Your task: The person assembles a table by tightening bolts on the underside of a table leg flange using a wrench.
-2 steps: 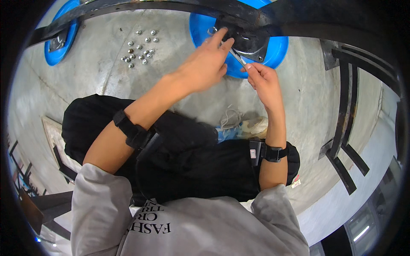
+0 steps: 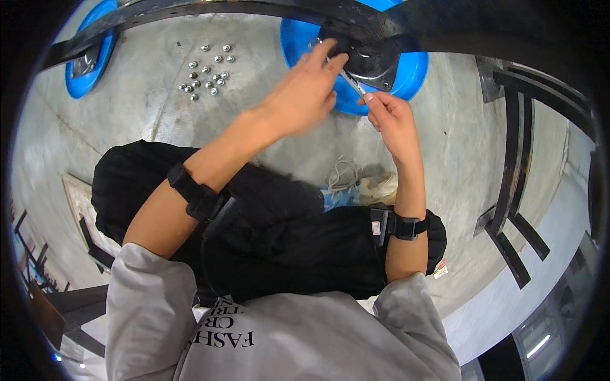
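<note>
My right hand (image 2: 392, 117) pinches the near end of a slim silver wrench (image 2: 351, 83), fingers closed round it. The wrench slants away to the upper left over a blue round dish (image 2: 416, 75). Above its far part lies my left hand (image 2: 308, 89), index and middle fingers stretched out and apart. Whether those fingers press on the wrench or a fastener under them cannot be made out, and the far end is partly hidden. A black metal plate (image 2: 375, 71) with a bolt at its corner sits in the dish, under a black beam.
Several small silver nuts (image 2: 206, 70) are scattered on the concrete floor to the left. A second blue dish (image 2: 95, 73) stands at the far left. A black beam (image 2: 254, 9) crosses overhead, and black metal bars (image 2: 513, 152) stand at right. My shoe (image 2: 378, 188) is below the dish.
My left fingertips have shifted slightly up and left, with some blur. The right hand and the wrench stay almost where they were.
</note>
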`<state>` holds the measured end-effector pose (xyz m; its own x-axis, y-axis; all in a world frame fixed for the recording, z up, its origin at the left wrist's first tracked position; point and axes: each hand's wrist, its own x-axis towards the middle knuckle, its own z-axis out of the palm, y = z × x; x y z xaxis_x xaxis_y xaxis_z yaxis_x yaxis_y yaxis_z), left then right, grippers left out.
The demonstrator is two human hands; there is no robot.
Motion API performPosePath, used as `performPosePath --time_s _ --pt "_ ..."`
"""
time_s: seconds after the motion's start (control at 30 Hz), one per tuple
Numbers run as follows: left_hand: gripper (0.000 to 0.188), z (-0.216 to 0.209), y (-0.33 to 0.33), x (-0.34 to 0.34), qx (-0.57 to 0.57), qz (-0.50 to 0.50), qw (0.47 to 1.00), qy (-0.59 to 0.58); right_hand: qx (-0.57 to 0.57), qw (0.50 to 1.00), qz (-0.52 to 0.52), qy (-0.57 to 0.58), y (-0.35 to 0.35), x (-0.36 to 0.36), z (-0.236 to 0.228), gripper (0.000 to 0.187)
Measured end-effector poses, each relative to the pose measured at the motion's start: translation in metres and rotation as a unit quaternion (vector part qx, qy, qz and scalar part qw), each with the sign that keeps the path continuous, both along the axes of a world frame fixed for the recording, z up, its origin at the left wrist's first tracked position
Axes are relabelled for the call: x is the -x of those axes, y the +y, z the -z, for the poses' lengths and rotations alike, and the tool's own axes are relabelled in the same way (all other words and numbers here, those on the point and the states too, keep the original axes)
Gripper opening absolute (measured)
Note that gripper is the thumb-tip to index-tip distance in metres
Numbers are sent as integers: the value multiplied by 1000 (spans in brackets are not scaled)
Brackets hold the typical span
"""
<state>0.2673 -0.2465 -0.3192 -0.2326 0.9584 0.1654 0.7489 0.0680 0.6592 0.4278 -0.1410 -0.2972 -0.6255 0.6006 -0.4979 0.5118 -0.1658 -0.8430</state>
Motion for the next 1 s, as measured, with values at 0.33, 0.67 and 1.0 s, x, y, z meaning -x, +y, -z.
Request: performPosePath --time_s 0.33,0.67,1.0 --pt "22 -2 -3 13 179 88 979 -38 -1 1000 -20 -2 4 -2 5 26" --pt "75 -1 -42 -48 587 420 664 -195 -100 994 -49 2 -2 -4 12 25" --pt "72 34 -45 -68 652 327 546 -412 -149 986 -75 -23 -3 -5 25 27"
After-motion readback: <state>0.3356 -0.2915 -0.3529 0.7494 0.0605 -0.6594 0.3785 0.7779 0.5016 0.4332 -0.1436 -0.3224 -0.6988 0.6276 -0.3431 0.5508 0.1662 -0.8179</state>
